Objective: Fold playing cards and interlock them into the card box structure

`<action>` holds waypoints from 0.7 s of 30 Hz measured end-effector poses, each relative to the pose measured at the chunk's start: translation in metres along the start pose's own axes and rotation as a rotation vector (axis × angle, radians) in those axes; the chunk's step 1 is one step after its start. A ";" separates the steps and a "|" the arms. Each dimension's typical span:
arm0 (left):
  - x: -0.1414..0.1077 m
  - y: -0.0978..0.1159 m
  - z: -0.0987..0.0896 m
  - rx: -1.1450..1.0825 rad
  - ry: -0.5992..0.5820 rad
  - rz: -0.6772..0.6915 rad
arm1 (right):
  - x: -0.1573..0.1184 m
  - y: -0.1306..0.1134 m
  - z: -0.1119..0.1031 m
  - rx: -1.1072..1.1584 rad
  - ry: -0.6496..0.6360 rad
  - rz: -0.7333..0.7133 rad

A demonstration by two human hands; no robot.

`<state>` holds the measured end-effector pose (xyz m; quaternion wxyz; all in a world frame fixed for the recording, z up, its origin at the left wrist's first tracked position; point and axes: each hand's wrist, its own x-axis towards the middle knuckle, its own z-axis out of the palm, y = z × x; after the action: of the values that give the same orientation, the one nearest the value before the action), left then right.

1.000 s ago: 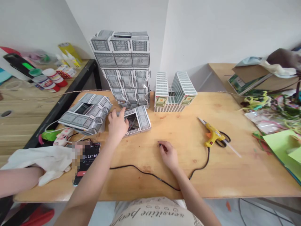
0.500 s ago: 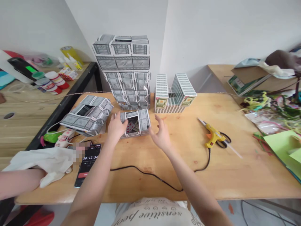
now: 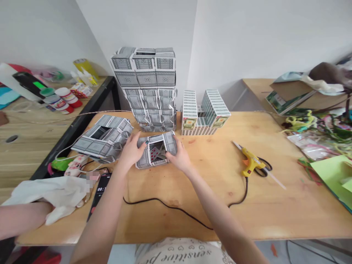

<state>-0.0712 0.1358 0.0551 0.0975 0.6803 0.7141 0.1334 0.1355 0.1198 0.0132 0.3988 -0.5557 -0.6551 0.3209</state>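
A low box made of grey patterned playing cards (image 3: 142, 158) lies on the wooden table, with an opening in its top that shows loose cards inside. My left hand (image 3: 132, 150) grips its left end, thumb on top near the opening. At the right end my right hand (image 3: 178, 154) holds it, with the thumb at the opening's edge. Just behind stands a tall tower of the same cards (image 3: 148, 79). Another card box with an opening (image 3: 95, 143) sits to the left of my left hand.
A green-and-white card box structure (image 3: 189, 110) stands right of the tower. On the right lies a yellow glue gun (image 3: 250, 161) over black scissors (image 3: 266, 168). A phone (image 3: 99, 194), a black cable (image 3: 170, 208) and another person's arm (image 3: 24, 218) are at the front left.
My right hand has closed onto the box's right end. The low box has turned slightly and shifted toward me. The view has tilted up a little.
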 end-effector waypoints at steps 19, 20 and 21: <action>-0.014 0.033 -0.019 0.054 -0.392 0.156 | -0.010 -0.007 -0.061 -0.246 -0.266 -0.413; -0.014 0.031 -0.020 0.021 -0.402 0.177 | -0.011 -0.008 -0.062 -0.314 -0.317 -0.465; -0.014 0.030 -0.020 -0.008 -0.412 0.193 | -0.012 -0.008 -0.062 -0.377 -0.357 -0.506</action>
<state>-0.0489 0.1222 0.0833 0.2308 0.7578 0.6103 0.0029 0.1870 0.1054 0.0473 0.2354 -0.3750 -0.8788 0.1778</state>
